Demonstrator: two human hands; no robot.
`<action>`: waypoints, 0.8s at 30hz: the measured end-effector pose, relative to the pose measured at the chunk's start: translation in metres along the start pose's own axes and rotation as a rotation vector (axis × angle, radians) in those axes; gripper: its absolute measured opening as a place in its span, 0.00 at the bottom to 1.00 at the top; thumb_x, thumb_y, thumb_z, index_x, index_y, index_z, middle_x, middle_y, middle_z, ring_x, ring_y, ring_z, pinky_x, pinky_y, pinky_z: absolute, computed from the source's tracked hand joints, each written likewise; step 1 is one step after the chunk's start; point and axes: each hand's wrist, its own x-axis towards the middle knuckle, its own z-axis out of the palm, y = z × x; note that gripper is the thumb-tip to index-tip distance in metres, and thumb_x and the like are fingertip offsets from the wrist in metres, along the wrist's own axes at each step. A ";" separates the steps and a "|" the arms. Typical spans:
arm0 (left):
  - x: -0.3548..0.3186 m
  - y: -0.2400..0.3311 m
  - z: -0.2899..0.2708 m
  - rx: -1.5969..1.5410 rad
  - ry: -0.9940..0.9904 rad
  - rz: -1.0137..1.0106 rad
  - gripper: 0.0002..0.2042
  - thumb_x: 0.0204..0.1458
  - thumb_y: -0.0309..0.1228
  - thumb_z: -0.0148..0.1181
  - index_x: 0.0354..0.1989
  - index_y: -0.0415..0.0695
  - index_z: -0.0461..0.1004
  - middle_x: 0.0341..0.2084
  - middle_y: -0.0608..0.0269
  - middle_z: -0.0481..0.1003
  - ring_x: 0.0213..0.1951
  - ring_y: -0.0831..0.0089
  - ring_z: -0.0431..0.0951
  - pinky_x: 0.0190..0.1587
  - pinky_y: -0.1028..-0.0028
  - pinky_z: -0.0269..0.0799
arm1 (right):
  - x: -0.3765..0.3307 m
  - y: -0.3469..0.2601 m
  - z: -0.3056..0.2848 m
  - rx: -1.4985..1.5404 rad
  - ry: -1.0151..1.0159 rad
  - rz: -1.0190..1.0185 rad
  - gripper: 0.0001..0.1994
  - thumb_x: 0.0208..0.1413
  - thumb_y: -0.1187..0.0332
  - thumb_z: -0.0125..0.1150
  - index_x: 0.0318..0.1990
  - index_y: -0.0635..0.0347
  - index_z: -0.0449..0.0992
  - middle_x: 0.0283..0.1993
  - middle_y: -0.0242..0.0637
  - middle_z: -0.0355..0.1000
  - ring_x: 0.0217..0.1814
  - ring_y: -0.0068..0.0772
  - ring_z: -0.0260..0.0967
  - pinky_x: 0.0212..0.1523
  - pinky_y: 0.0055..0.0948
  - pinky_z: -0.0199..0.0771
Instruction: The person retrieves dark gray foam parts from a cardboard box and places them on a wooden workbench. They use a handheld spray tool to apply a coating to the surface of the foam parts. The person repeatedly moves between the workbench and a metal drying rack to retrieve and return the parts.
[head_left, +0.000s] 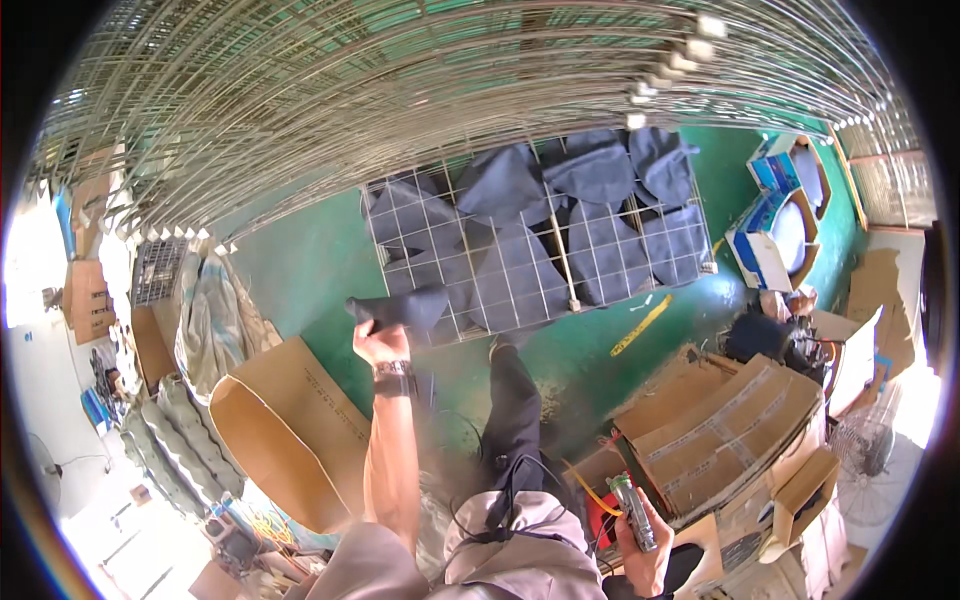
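Charcoal in the head view, a cloth piece point(425, 305) sits just above the left hand point(382, 345), which grasps its near edge, probably to leave the rest free. Beyond that hand and rightward, a wire grid point(709, 267) crosses similar dark pieces point(518, 275). Well to its right and nearer the body, the right hand point(643, 548) clasps a tool point(630, 500) around its body, seemingly to keep its upper end clear. The cloth piece's long axis runs crosswise, its free end pointing right from the left hand.
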 end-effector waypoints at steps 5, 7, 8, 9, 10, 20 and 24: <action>0.107 0.013 0.027 -0.100 0.030 0.121 0.10 0.42 0.31 0.55 0.35 0.43 0.72 0.39 0.57 0.79 0.43 0.58 0.79 0.49 0.62 0.73 | 0.048 -0.008 0.017 -0.030 -0.047 0.034 0.26 0.54 0.73 0.62 0.62 0.68 0.71 0.36 0.28 0.75 0.33 0.16 0.67 0.36 0.20 0.70; 0.134 0.008 0.045 -0.122 0.062 0.192 0.14 0.42 0.30 0.55 0.39 0.40 0.73 0.42 0.55 0.79 0.46 0.56 0.78 0.52 0.59 0.73 | 0.059 -0.023 0.019 -0.040 -0.073 0.118 0.23 0.58 0.73 0.60 0.61 0.68 0.71 0.51 0.42 0.75 0.51 0.28 0.70 0.53 0.28 0.69; 0.148 0.005 0.049 -0.154 0.004 0.251 0.16 0.42 0.29 0.56 0.41 0.40 0.73 0.43 0.55 0.79 0.47 0.56 0.78 0.53 0.59 0.72 | 0.065 -0.032 0.020 -0.045 -0.090 0.155 0.21 0.60 0.72 0.59 0.61 0.68 0.71 0.59 0.48 0.74 0.61 0.34 0.71 0.61 0.32 0.68; 0.162 0.002 0.052 -0.233 -0.062 0.250 0.16 0.39 0.29 0.59 0.39 0.36 0.74 0.40 0.53 0.79 0.44 0.55 0.79 0.50 0.60 0.76 | 0.071 -0.039 0.024 -0.072 -0.080 0.180 0.21 0.60 0.73 0.60 0.61 0.68 0.72 0.59 0.47 0.75 0.59 0.31 0.72 0.59 0.30 0.69; 0.172 -0.009 0.055 -0.248 -0.070 0.258 0.17 0.39 0.29 0.59 0.40 0.36 0.74 0.40 0.52 0.79 0.44 0.55 0.79 0.51 0.59 0.76 | 0.078 -0.037 0.029 -0.039 -0.061 0.178 0.21 0.60 0.73 0.60 0.61 0.68 0.72 0.59 0.47 0.75 0.59 0.31 0.72 0.60 0.30 0.69; 0.149 -0.207 -0.025 0.807 -0.033 -0.309 0.18 0.51 0.57 0.66 0.32 0.57 0.74 0.13 0.75 0.64 0.12 0.78 0.67 0.15 0.79 0.60 | 0.072 0.004 0.025 0.055 0.007 0.102 0.23 0.61 0.67 0.64 0.61 0.71 0.71 0.61 0.48 0.73 0.61 0.34 0.69 0.62 0.33 0.67; 0.030 -0.266 -0.036 1.755 -0.743 0.019 0.22 0.50 0.47 0.66 0.50 0.48 0.78 0.32 0.62 0.83 0.37 0.69 0.83 0.40 0.69 0.77 | 0.038 0.018 0.020 0.097 0.093 0.099 0.23 0.61 0.69 0.63 0.61 0.68 0.71 0.61 0.48 0.73 0.60 0.34 0.70 0.62 0.33 0.67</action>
